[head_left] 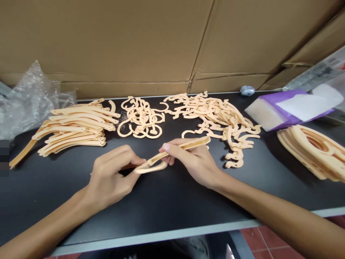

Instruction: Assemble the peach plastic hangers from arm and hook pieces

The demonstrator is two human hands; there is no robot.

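My left hand [111,178] and my right hand [192,158] meet over the middle of the black table [167,201]. Both are closed on peach plastic parts. The right hand grips a long curved hanger arm [188,145] that slants up to the right. The left hand pinches a hook-shaped piece [149,168] against the arm's lower end, where the two parts touch.
A stack of long peach arms [78,127] lies at the left. Two heaps of peach hooks [141,118] [218,115] sit behind my hands. Finished hangers [312,149] are piled at the right, near a purple packet [285,108]. Crumpled clear plastic [29,97] and cardboard boxes [134,43] stand behind.
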